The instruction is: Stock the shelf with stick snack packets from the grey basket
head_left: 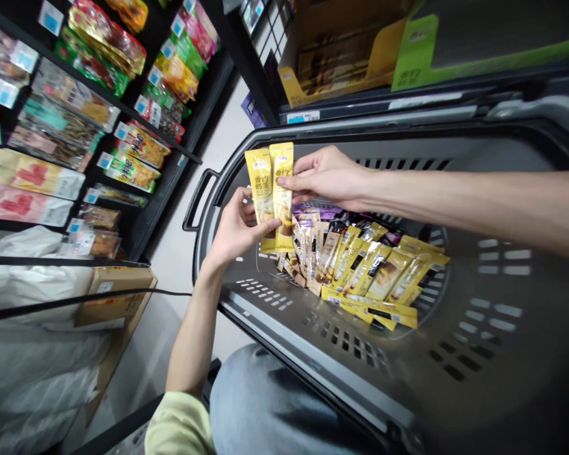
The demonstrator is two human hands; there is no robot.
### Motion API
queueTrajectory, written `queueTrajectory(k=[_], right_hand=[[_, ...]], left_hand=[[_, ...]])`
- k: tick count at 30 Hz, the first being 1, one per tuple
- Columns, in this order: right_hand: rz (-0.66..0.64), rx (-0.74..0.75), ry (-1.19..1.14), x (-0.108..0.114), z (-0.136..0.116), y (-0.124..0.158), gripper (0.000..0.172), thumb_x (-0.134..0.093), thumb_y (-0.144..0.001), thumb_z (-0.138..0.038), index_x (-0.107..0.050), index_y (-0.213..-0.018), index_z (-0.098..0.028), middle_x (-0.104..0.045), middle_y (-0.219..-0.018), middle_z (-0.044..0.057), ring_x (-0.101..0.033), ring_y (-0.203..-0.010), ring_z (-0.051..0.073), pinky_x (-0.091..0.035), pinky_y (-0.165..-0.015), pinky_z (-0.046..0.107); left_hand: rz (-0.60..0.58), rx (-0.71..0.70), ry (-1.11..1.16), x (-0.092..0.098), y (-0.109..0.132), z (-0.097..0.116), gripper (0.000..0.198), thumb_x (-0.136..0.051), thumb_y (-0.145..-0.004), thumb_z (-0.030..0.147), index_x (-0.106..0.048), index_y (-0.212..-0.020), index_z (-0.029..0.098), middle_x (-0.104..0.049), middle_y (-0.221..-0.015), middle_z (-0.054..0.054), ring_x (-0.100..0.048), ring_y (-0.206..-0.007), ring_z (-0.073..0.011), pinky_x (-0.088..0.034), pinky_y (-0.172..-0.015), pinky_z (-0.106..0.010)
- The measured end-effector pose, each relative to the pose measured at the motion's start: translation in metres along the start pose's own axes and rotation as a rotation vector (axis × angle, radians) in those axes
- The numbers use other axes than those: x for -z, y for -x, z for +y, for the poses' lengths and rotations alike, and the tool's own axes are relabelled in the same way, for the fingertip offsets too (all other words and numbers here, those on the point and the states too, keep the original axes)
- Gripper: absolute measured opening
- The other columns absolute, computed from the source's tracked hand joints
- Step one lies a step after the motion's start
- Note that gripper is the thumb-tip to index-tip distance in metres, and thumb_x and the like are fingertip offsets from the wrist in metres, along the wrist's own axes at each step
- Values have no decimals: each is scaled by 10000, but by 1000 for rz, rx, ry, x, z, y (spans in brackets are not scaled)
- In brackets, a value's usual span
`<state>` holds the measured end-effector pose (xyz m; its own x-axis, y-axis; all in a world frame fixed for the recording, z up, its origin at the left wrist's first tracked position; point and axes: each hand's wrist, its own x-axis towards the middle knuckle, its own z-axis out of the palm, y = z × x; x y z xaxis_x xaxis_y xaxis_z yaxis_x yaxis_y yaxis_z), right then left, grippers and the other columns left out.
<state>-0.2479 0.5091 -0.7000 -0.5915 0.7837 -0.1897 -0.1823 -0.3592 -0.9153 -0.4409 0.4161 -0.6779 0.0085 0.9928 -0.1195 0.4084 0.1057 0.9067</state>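
Observation:
Two yellow milk tea sachets stand upright side by side over the left end of a grey shopping basket. My left hand closes on them from the left, its thumb across the lower front. From the right, my right hand pinches the right-hand sachet near its upper middle, thumb in front. Below the hands, inside the basket, lies a pile of loose sachets: yellow ones, light brown ones and purple ones, partly overlapping.
Behind the basket is a shelf with a yellow display box and a green display box. Bagged snacks fill a rack at the left. A cardboard box stands lower left. My knee is beside the basket.

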Motion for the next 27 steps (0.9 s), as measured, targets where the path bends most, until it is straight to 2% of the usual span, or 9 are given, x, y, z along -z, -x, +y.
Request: queueTrajectory(k=[8,15,23,27], right_hand=[[-62,-31,-33,2,1,0,248,-870,-737,-161,-744,-951,-163,-771,-958,92,-753,-925,225,-674,-822,320],[-229,-44,72,3,9,6,314,-881,-620,-68,-753,-895,-150,-778,-866,90,-757,-865,243,-667,-761,347],[-196,-38,171,2,11,3,256,-892,-626,-110,-746,-829,-162,-763,-858,89,-727,-833,232,-642,-670,325],[-206,-49,174,2,12,3,202,-873,-683,-133,-729,-817,-180,-755,-850,77,-714,-796,208,-623,-616,290]], left_hand=[[29,-33,-35,-1,0,0,675,-943,-602,423,-465,-1038,230,-769,-967,-63,-767,-842,-245,-654,-658,-326],[43,-68,-46,0,-1,0,690,-940,-601,449,-463,-1051,234,-761,-952,-55,-764,-792,-235,-646,-634,-320],[35,-38,-11,0,-2,0,685,-949,-586,432,-454,-1018,235,-777,-968,-52,-770,-821,-232,-647,-636,-298],[29,-26,-12,1,-2,-3,667,-940,-602,436,-456,-1015,236,-776,-936,-47,-766,-768,-231,-643,-601,-305]])
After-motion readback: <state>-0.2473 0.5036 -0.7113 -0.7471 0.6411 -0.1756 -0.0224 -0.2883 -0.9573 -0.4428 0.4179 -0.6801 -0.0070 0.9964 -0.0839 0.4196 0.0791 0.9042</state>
